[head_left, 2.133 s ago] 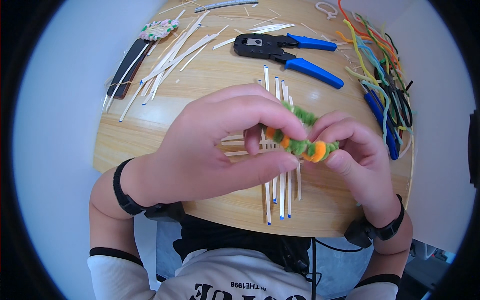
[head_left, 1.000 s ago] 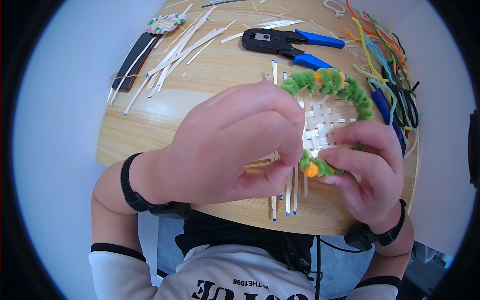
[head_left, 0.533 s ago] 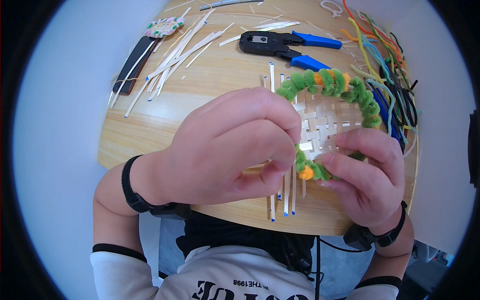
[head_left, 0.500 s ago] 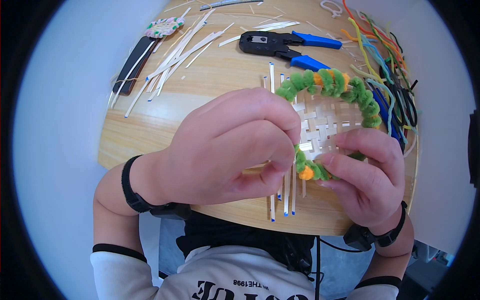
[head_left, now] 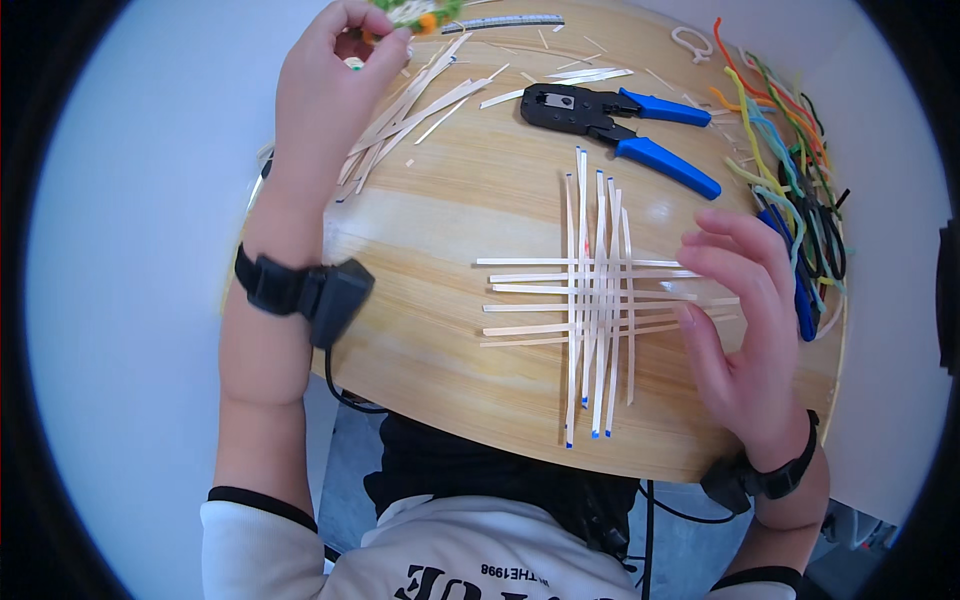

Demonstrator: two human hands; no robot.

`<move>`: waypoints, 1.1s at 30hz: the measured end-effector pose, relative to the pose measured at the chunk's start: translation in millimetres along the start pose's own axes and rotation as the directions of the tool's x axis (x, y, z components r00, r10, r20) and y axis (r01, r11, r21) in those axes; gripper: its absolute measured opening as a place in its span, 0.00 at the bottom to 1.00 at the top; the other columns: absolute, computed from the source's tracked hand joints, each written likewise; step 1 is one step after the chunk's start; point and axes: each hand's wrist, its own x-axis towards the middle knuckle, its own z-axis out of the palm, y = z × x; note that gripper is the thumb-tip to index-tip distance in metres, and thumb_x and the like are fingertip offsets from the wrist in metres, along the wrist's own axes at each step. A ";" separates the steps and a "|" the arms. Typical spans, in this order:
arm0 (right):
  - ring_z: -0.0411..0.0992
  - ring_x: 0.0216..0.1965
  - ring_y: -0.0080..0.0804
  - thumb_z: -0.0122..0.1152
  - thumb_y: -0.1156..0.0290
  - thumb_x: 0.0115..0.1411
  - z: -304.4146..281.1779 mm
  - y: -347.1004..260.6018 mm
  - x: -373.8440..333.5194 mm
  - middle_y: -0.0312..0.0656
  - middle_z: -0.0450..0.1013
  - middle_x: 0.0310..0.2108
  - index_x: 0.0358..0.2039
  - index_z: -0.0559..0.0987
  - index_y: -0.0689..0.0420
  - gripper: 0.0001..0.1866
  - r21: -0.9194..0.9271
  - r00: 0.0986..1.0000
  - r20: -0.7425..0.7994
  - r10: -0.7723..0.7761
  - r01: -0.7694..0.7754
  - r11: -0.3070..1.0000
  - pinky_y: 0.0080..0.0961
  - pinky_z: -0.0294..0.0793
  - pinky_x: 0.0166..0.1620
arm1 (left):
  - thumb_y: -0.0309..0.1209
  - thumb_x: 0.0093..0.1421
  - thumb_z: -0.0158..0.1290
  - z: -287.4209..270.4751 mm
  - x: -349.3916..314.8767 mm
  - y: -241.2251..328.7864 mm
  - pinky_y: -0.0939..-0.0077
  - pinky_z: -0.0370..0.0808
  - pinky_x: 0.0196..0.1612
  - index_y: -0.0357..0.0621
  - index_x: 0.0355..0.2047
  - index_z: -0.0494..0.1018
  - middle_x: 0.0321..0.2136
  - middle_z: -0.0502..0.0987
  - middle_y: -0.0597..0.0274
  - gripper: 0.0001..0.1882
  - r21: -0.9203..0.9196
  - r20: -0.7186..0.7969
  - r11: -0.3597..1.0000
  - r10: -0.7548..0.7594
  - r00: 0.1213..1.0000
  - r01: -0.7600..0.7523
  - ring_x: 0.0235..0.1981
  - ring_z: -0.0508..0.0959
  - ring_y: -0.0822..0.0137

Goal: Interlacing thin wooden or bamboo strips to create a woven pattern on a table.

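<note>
At the far left of the table, my left hand is closed on the woven coaster, whose rim is wrapped in green and orange fuzzy stems. The upper frame edge cuts it off. My right hand holds nothing; its fingers are spread and curved beside the right ends of a loose lattice of pale flat strips. These strips cross one another, and several have blue tips. Whether a fingertip touches the strips I cannot tell.
Crimping pliers with blue handles lie behind the lattice. Loose strips are heaped by my left hand, with a ruler beyond. Coloured fuzzy stems and black-handled scissors crowd the right edge. A cable hangs from my left wristband.
My left hand has carried the coaster from the middle right to the far left. The right hand has let go of it and opened, uncovering the strip lattice.
</note>
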 end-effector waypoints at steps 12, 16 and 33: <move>0.73 0.61 0.53 0.75 0.72 0.58 -11.1 13.5 6.4 0.51 0.76 0.58 0.59 0.78 0.61 0.28 -0.182 0.954 0.209 0.215 -0.178 0.967 0.43 0.72 0.65 | 0.37 0.64 0.66 4.3 -13.4 1.0 0.69 0.78 0.51 0.43 0.50 0.81 0.50 0.81 0.59 0.17 0.333 0.299 0.936 0.011 0.954 -0.115 0.43 0.78 0.63; 0.69 0.64 0.53 0.80 0.66 0.53 -9.1 6.6 6.4 0.52 0.72 0.62 0.63 0.76 0.61 0.37 -0.184 0.923 0.323 0.210 -0.156 0.970 0.43 0.70 0.67 | 0.39 0.58 0.71 13.5 -51.3 61.3 0.65 0.76 0.57 0.41 0.53 0.79 0.54 0.79 0.56 0.26 0.061 0.581 0.978 0.126 0.804 -0.198 0.50 0.79 0.55; 0.68 0.61 0.52 0.76 0.71 0.55 4.2 8.8 6.1 0.50 0.71 0.56 0.59 0.77 0.61 0.31 -0.177 0.906 0.366 0.213 -0.157 0.972 0.43 0.69 0.66 | 0.34 0.51 0.71 12.3 -91.6 101.8 0.59 0.74 0.57 0.33 0.53 0.72 0.46 0.74 0.48 0.32 0.050 0.798 0.914 0.206 0.567 -0.402 0.50 0.75 0.48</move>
